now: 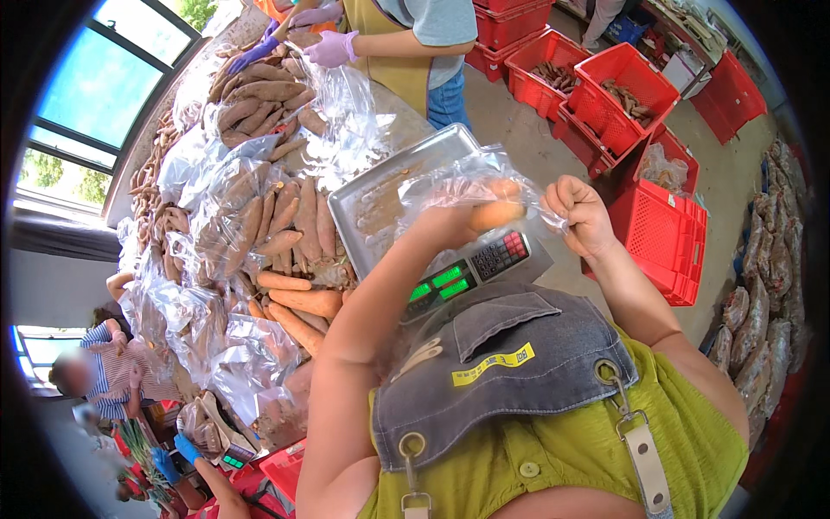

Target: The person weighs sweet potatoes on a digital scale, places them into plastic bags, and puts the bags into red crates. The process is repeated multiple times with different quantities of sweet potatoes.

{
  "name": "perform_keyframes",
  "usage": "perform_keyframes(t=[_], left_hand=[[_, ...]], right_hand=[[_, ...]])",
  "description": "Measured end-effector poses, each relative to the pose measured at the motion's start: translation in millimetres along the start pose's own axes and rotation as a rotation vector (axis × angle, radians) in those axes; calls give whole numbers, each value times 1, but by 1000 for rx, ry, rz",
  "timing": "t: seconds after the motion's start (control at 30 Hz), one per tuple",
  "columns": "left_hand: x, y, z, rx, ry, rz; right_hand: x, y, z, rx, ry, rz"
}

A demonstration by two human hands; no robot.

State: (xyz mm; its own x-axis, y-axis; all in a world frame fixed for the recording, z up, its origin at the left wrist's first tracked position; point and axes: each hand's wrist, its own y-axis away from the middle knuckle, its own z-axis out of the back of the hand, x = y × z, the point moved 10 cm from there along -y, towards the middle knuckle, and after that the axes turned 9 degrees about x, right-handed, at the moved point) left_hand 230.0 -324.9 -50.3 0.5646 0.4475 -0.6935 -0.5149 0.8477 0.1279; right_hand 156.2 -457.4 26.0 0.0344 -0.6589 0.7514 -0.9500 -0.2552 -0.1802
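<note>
Over the metal tray (346,227) of a weighing scale hangs a clear plastic bag (413,192). My left hand (448,227) reaches into the bag's opening, closed around a carrot (497,215); its fingers are partly hidden by plastic and by the carrot. Another carrot (503,187) shows through the film just beyond. At the bag's right edge, my right hand (577,214) pinches the plastic between thumb and fingers. Below both hands sits the scale's keypad and green-lit display (449,277). More carrots (307,302) lie on the table left of my left forearm.
Sweet potatoes (259,91), some bagged, cover the table on the left. Across it stands a co-worker in purple gloves (332,49). Red crates (666,242) stand at the right, beside filled bags (754,320). Another person's blue-gloved hand (185,447) is near a second scale at lower left.
</note>
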Motion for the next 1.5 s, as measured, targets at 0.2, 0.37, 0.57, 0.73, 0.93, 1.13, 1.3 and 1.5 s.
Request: perform_keyframes(t=[0.2, 0.37, 0.57, 0.73, 0.93, 1.13, 1.3, 1.5], left_hand=[[-8, 29, 30, -144, -360, 37], [-27, 118, 51, 416, -834, 342], [-111, 159, 93, 151, -1048, -41], [-140, 184, 172, -579, -789, -102], [-127, 217, 202, -1272, -651, 55], [-43, 197, 175, -803, 811, 384], [-83, 148, 124, -915, 966, -72], [-103, 137, 97, -620, 638, 381]], right_hand=[[23, -2, -7, 27, 211, -24], [39, 2, -7, -227, 1203, -189], [44, -17, -21, -6, 1935, -130], [85, -47, -8, -13, 1590, -390], [66, -80, -55, -105, 486, 8], [44, -78, -184, 595, 1103, 234], [13, -77, -204, 540, 1528, 473], [-45, -80, -135, 542, 959, -132]])
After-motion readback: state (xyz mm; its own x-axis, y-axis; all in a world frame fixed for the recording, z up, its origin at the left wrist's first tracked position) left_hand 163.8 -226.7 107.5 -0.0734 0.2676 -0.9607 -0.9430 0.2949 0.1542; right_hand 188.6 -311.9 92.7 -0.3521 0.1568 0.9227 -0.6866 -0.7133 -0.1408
